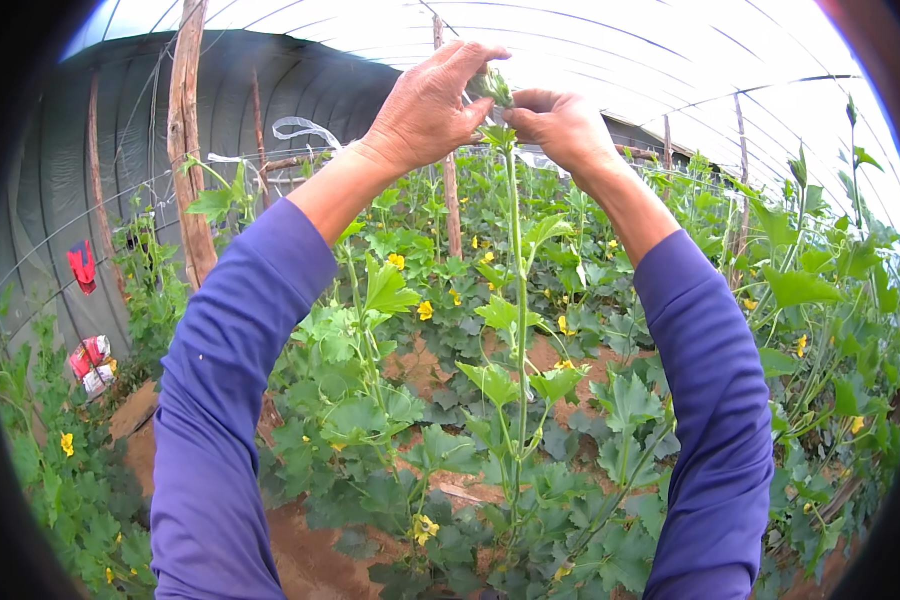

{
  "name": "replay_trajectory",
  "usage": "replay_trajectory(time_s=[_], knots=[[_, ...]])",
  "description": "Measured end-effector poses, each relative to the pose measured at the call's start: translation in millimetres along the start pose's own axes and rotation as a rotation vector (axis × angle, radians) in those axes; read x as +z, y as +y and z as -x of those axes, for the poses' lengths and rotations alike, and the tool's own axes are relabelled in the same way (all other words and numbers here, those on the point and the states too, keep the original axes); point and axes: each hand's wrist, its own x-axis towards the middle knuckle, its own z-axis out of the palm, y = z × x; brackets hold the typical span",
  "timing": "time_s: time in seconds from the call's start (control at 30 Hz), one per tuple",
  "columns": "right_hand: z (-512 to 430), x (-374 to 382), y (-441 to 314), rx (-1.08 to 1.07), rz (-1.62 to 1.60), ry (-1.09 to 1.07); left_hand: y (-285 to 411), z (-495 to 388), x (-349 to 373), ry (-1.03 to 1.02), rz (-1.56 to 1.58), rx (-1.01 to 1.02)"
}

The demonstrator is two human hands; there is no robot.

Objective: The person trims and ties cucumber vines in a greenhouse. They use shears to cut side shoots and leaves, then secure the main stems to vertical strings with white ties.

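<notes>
Both hands are raised at the top of the view, around the leafy tip [495, 88] of a tall climbing vine. My left hand [431, 105] curls over the tip from the left, its thumb pressed close to it. From the right, the thumb and forefinger of my right hand [559, 127] pinch at the base of the tip. Below them the hairy green stem [521, 300] runs nearly straight down, with lobed leaves [493, 382] and thin tendrils along it. My fingers partly hide what lies between them. A pale strand shows between the hands.
A clear plastic strip [304, 129] loops left of my forearm. A wooden post [186, 142] stands at left, another [451, 206] behind the hands. Yellow-flowered vines [424, 310] spread around over brown soil [319, 555]. Red-and-white packaging [90, 360] lies by the dark wall covering [146, 112].
</notes>
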Motion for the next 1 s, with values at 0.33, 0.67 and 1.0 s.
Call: replay_trajectory(time_s=[0.33,0.67,1.0], knots=[[6.5,1.4,5.3,0.054,-0.276,0.072,0.7,15.3,24.2,0.102,0.101,-0.189],[7.8,1.4,9.2,0.080,-0.413,0.123,-1.1,2.8,40.2,0.007,0.405,-0.638],[6.8,12.6,9.1,0.135,-0.452,0.250,-8.0,-17.6,4.9,-0.328,-0.083,-0.576]])
